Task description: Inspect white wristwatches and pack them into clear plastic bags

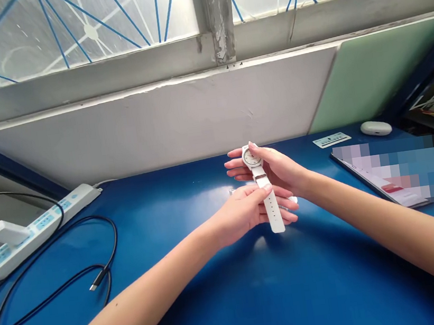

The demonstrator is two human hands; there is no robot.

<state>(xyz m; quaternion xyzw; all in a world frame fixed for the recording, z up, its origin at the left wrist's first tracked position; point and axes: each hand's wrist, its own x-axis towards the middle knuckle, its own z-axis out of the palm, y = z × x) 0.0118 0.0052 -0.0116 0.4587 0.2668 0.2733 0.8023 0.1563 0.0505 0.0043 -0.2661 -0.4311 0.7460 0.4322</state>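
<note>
A white wristwatch [252, 159] with a round face and a white strap [275, 213] is held above the blue table. My right hand [277, 164] cradles the watch case, its thumb on the edge of the face and its fingers behind. Lower down, my left hand [243, 209] pinches the strap, thumb on top and fingers underneath. The holed end of the strap hangs free below the left thumb. Behind the hands, a small white object [294, 200] shows only in part, and I cannot make out what it is.
On the left lie a white power strip [44, 222] with a plugged-in charger [7, 233] and a looped black cable [116, 234]. To the right are a tablet-like slab [387, 182], partly blurred, a white card [332, 140] and a white earbud case [375, 128]. A low wall backs the table.
</note>
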